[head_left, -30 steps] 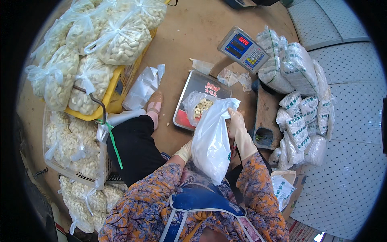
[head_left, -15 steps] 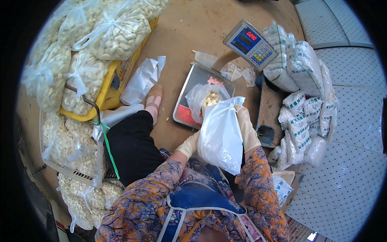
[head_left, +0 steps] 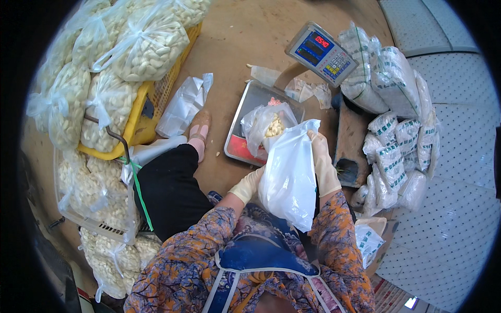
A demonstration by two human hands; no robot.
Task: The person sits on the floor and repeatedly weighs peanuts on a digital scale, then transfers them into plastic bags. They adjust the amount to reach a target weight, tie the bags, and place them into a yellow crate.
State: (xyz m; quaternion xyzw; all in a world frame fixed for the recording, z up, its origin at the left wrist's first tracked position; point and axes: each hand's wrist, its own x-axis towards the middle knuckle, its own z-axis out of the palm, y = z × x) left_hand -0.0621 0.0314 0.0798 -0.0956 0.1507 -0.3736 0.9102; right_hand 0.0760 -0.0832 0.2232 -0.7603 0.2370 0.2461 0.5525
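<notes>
Between my two gloved grips, a white plastic bag [head_left: 289, 182] slants down toward my lap. My right grip [head_left: 323, 161] pinches its upper right corner; my left grip [head_left: 248, 187] sits at its left side, fingertips hidden behind the film, so I cannot tell whether they close on it. Supported from both sides, the limp bag is presumably less likely to slump.

Just beyond my left grip, a clear bag [head_left: 252, 128] lies on the weighing scale [head_left: 240, 147], its mouth open and showing pale cloves [head_left: 274, 127]. The scale stands within easy reach of both grips, and its display [head_left: 322, 52], past my right grip, tilts my way, probably for easy reading.

Well left of my left grip, knotted bags of cloves [head_left: 151, 55] fill a yellow crate [head_left: 119, 150], stacked on a pale crate [head_left: 104, 227], likely to save floor.

As for writing, red digits glow on the display, red characters mark the scale's plate, partly covered by the clear bag, and green characters cross the white packets [head_left: 389, 161] right of my right grip.
</notes>
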